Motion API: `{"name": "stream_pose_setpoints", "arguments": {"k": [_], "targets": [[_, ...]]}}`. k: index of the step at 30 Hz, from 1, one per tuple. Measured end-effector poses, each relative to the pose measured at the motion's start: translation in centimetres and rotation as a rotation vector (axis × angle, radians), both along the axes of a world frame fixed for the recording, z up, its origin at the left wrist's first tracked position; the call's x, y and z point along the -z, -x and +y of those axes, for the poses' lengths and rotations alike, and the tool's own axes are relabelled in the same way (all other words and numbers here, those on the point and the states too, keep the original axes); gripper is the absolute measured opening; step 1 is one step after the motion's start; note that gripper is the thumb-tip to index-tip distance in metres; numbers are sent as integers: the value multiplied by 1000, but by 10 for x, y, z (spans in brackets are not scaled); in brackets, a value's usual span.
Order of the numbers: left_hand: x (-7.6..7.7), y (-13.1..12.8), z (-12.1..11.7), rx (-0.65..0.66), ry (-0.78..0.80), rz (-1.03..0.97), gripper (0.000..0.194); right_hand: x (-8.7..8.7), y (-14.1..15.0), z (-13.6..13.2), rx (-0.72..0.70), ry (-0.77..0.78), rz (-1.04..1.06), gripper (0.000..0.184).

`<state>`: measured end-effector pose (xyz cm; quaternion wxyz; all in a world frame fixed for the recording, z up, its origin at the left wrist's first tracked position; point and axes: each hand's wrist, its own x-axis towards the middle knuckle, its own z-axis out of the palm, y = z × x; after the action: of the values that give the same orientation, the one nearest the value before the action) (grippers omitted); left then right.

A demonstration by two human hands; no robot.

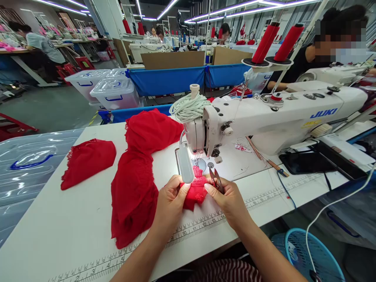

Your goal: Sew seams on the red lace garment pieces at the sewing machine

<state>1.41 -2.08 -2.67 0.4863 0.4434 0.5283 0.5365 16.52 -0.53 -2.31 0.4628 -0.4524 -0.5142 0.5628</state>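
My left hand (169, 197) pinches the left edge of a small red lace piece (196, 189) just in front of the sewing machine's needle area (202, 156). My right hand (227, 199) grips the same piece on its right side and also holds small thread snips (216, 180), their blades pointing up toward the machine. Both hands rest close together on the white table (73, 231) near its front edge, where a printed ruler strip (190, 227) runs.
A long pile of red fabric (138, 172) lies left of my hands, a smaller red piece (88, 158) further left. The white JUKI sewing machine (279, 117) carries two red thread cones (276, 41). A blue basket (308, 258) sits lower right. Other people work beyond.
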Motion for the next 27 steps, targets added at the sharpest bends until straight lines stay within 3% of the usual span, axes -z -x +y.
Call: {"name": "stream_pose_setpoints", "arguments": {"k": [27], "targets": [[-2, -1, -4, -34, -21, 29, 20, 4, -3, -3, -22, 21, 23, 22]]}}
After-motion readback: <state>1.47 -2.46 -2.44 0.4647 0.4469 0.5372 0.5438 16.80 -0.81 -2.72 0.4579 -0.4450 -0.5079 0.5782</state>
